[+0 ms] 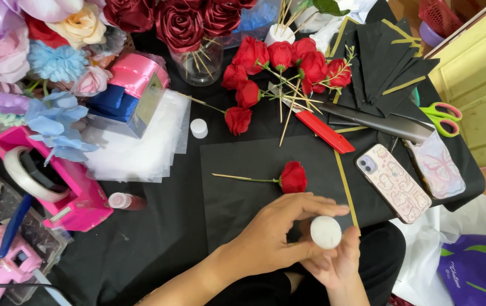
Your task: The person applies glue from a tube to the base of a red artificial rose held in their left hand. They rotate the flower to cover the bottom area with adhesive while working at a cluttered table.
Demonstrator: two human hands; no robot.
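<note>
Fingers of your right hand [339,258] curl around a small round white object [325,232], and that grip holds it from below at the near edge of the worktop. Your left hand [277,232] reaches across from the left, its fingertips [333,210] resting on the object's top edge, so both grips close on it. Just beyond your hands, 1 red fabric rose [293,177] on a thin stick lies on a black paper sheet [237,164] with a gold edge. To the right lie 2 phones [393,181], touching side by side. Farther back sit a loose cluster of red roses [280,71], a red-handled cutter [325,131], green-and-pink scissors [444,118] and a white cap [199,128]. On the left stands a pink tape dispenser [56,184].
</note>
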